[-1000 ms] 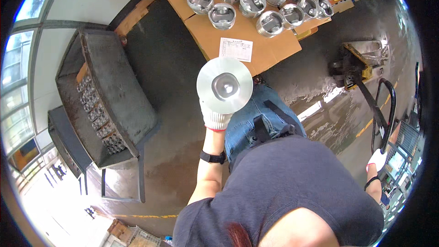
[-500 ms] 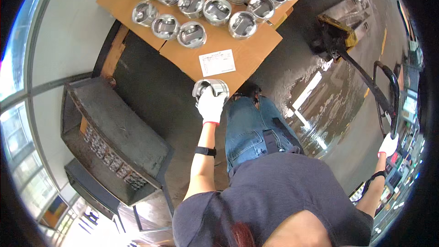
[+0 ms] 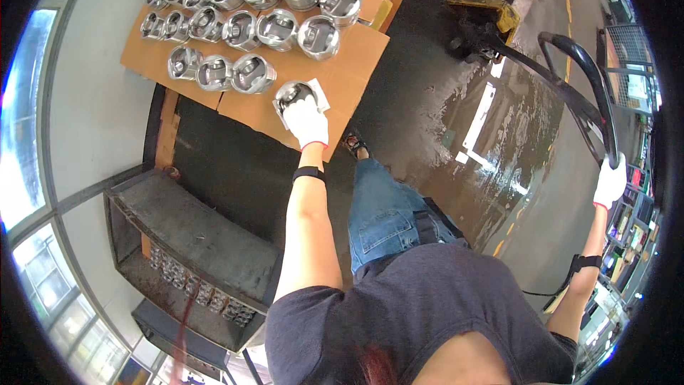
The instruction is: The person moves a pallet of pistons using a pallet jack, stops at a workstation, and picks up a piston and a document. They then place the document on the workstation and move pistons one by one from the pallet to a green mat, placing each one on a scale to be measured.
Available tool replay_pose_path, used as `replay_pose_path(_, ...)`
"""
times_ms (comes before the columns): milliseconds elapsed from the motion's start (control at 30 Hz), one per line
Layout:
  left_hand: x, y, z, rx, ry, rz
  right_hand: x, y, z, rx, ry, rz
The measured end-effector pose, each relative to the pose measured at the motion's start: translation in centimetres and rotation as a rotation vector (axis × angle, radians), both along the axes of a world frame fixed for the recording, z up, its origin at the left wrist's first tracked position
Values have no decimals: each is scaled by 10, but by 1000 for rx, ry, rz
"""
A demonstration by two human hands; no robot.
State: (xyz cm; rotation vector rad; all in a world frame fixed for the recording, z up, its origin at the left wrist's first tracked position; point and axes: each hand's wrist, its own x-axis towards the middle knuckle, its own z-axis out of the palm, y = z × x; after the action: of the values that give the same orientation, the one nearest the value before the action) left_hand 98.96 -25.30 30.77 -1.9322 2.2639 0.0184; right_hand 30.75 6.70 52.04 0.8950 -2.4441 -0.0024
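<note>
Piston (image 3: 295, 89) has moved over the paper (image 3: 319, 95), left fingers (image 3: 300, 109) gripping its near side.

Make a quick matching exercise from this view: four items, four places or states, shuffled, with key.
Column 1
1. left hand
2. right hand
3. paper sheet
4. cardboard

Column 2
A. at a black looped handle
B. brown, bearing rows of pistons
C. gripping a single piston
D. white, partly hidden by the gripped piston

Pairs: 1-C, 2-A, 3-D, 4-B
</note>
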Motion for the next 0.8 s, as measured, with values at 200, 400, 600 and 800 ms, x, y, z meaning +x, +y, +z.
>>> replay_pose_path(200, -19, 39, 39, -355, 406, 54, 58, -71, 13, 85, -107, 19)
replay_pose_path(400, -27, 118, 61, 231, 552, 9, 142, -161, 35, 83, -123, 200)
replay_pose_path(600, -30, 90, 125, -234, 599, -266, 263, -208, 3, 63, -289, 458)
replay_pose_path(800, -119, 15, 211, -499, 361, -774, 350, -191, -63, 87, -569, 507)
